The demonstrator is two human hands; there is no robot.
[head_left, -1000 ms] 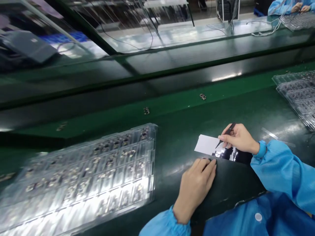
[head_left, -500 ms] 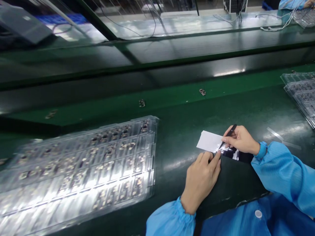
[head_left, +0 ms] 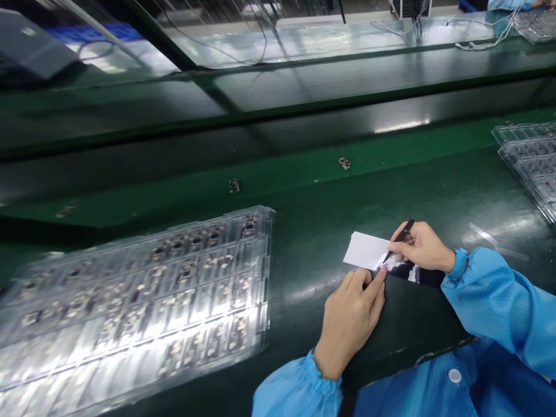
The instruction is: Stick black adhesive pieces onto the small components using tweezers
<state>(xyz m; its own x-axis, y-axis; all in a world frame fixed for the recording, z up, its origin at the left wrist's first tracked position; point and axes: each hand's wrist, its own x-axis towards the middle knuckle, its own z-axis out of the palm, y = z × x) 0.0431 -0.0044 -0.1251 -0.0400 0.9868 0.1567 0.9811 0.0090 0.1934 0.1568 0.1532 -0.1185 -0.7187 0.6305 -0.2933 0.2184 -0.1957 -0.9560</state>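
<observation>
OK, R hand (head_left: 423,247) holds blk tweezers (head_left: 407,230), tip at the blk-&-wht sheet (head_left: 366,250) lying nr front edge of the surface (head_left: 308,249). L hand (head_left: 351,310) is half-curled, index at the sheet's near edge; can't tell if it's pinching anything.

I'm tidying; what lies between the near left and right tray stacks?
Head view: white sheet, dark strip, left hand, right hand holding a black tool, and clear strips.
</observation>
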